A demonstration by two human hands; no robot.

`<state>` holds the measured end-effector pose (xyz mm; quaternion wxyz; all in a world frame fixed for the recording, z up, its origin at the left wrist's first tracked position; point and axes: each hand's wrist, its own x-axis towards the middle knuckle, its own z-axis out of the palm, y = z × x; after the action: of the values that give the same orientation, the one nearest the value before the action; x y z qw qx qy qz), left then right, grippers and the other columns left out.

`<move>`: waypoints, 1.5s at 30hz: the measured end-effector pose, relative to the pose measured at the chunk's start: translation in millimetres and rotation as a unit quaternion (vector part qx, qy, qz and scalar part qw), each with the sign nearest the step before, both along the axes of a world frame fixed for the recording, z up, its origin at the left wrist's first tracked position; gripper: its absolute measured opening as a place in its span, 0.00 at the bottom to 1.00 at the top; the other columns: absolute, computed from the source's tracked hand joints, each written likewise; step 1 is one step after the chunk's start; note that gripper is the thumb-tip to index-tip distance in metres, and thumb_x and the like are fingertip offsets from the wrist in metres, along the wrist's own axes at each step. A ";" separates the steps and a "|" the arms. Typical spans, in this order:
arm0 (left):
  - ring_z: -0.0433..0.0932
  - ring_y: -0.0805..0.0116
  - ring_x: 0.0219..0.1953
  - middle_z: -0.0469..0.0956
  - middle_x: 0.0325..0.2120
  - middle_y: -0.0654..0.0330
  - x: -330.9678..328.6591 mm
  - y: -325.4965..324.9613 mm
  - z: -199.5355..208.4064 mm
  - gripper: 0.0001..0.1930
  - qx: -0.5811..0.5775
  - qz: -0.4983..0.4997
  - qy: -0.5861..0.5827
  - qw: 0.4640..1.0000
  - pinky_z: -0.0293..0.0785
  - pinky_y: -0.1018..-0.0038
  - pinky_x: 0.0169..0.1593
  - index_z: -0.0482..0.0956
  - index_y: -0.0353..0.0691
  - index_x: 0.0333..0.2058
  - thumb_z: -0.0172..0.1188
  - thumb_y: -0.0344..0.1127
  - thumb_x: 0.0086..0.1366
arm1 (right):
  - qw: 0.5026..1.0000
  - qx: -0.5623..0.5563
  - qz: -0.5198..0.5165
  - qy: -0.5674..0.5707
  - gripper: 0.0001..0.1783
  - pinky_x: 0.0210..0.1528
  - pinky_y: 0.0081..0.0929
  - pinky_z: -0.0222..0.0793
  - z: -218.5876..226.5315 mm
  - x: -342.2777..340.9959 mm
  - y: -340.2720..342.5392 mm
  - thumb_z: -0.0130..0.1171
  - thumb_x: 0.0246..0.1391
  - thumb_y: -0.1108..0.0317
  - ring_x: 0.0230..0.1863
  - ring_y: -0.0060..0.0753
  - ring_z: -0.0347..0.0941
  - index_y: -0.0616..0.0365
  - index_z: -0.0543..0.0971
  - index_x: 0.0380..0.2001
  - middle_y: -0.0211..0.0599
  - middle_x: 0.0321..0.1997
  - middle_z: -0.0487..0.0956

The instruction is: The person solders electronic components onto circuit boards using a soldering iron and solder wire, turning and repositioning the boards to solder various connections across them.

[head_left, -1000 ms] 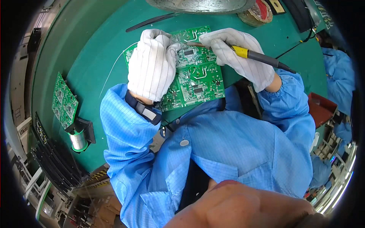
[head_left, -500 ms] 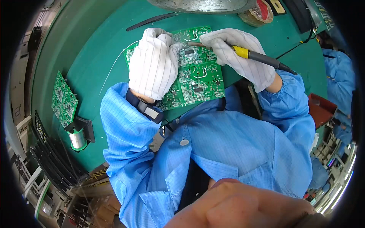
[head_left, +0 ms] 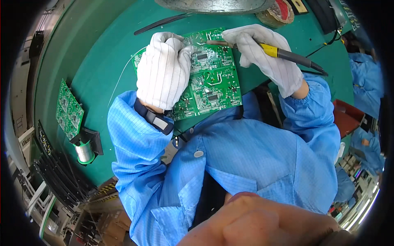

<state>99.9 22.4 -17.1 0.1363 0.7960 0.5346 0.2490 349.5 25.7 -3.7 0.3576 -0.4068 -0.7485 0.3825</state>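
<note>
Across the green circuit board panel (head_left: 216, 88) lies my left hand (head_left: 164, 71), in a white striped glove, fingers closed in a pinch. A thin solder wire (head_left: 122, 76) curves over the table into that hand; its end is hidden by the fingers. My right hand (head_left: 262, 55), also gloved, is shut on a soldering iron (head_left: 287, 55) with a yellow and dark grey handle. The iron's brownish tip points left over the upper part of the panel, near my left fingers; whether it touches the panel I cannot tell.
At the left, another circuit board (head_left: 69, 108) stands upright beside a solder spool (head_left: 84, 151) and a black slotted rack (head_left: 59, 176). Dark tweezers (head_left: 162, 23) lie beyond the panel, near a metal-rimmed round object (head_left: 217, 5) and a tape roll (head_left: 277, 14). A red bin (head_left: 347, 117) sits right.
My right hand has shifted slightly up and to the right, carrying the soldering iron with it. My left hand and the panel have moved slightly left in the picture.
</note>
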 end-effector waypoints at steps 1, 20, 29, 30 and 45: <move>0.80 0.51 0.39 0.79 0.39 0.52 1.4 0.1 0.3 0.05 0.000 0.000 0.000 1.000 0.77 0.61 0.43 0.79 0.37 0.32 0.63 0.32 0.63 | 1.000 0.017 0.006 -0.011 0.14 0.34 0.17 0.71 -1.6 -1.2 0.5 0.53 0.70 0.64 0.27 0.15 0.70 0.60 0.82 0.49 0.31 0.38 0.83; 0.81 0.49 0.41 0.81 0.41 0.49 -4.2 -0.1 16.4 0.09 -0.044 0.018 -0.012 0.999 0.79 0.60 0.44 0.84 0.37 0.34 0.64 0.38 0.65 | 1.000 0.012 -0.005 0.007 0.14 0.32 0.16 0.70 6.2 -2.1 -3.5 0.54 0.69 0.64 0.27 0.16 0.70 0.59 0.82 0.49 0.31 0.39 0.83; 0.81 0.49 0.43 0.82 0.38 0.50 -25.4 -15.0 29.9 0.08 -0.060 0.018 -0.012 0.998 0.78 0.60 0.48 0.85 0.37 0.34 0.67 0.36 0.62 | 0.999 -0.028 0.014 -0.016 0.14 0.30 0.16 0.69 9.2 -5.9 -15.3 0.52 0.68 0.67 0.25 0.15 0.70 0.60 0.83 0.48 0.32 0.36 0.83; 0.81 0.49 0.43 0.82 0.38 0.50 -25.2 -15.5 29.9 0.08 -0.061 0.017 -0.012 0.998 0.78 0.60 0.48 0.85 0.37 0.34 0.67 0.36 0.62 | 1.000 0.003 0.019 -0.022 0.14 0.30 0.16 0.69 6.7 -6.2 -16.3 0.52 0.68 0.67 0.25 0.15 0.70 0.60 0.83 0.48 0.32 0.36 0.83; 0.79 0.52 0.34 0.81 0.34 0.53 -35.6 -12.1 16.4 0.06 -0.137 -0.070 -0.069 0.986 0.76 0.61 0.40 0.76 0.36 0.30 0.64 0.29 0.58 | 0.995 -0.101 -0.026 -0.003 0.16 0.39 0.22 0.71 38.7 24.5 -31.1 0.54 0.63 0.67 0.27 0.17 0.71 0.66 0.82 0.47 0.34 0.39 0.83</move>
<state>64.4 10.3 -0.6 0.2976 0.7862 0.4961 0.2172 373.9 -5.4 35.0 0.3224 -0.4611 -0.6964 0.4454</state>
